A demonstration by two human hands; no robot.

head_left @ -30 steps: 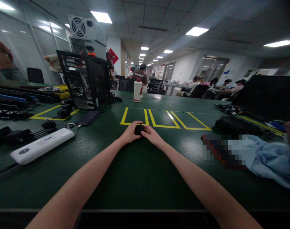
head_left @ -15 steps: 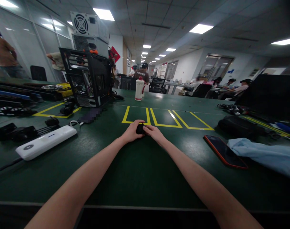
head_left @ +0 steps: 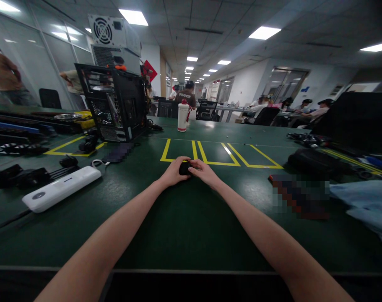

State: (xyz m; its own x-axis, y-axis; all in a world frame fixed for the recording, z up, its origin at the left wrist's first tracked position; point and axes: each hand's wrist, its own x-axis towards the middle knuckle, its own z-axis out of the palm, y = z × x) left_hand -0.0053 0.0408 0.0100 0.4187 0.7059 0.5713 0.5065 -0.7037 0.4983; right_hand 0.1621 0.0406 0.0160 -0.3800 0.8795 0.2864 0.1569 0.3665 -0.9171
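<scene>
Between my two hands is a small black rounded object point(head_left: 184, 168), too dark to name, held low over the green table point(head_left: 191, 226). My left hand point(head_left: 172, 173) closes on it from the left, thumb below and fingers above. From the right, my right hand point(head_left: 204, 172) presses its thumb and fingertips to the object's edge. Yellow tape outlines point(head_left: 214, 163) lie on the tabletop just beyond my hands.
A white power strip point(head_left: 63, 188) lies left. Behind it stands an open black computer case point(head_left: 115, 105). A white bottle point(head_left: 182, 116) stands beyond the tape. At right are a blurred-out phone point(head_left: 299, 197), a light blue cloth point(head_left: 363, 201) and a black pouch point(head_left: 316, 164).
My right fingers have shifted left, further over the top of the black object. My left hand keeps its hold, and the view has tilted slightly.
</scene>
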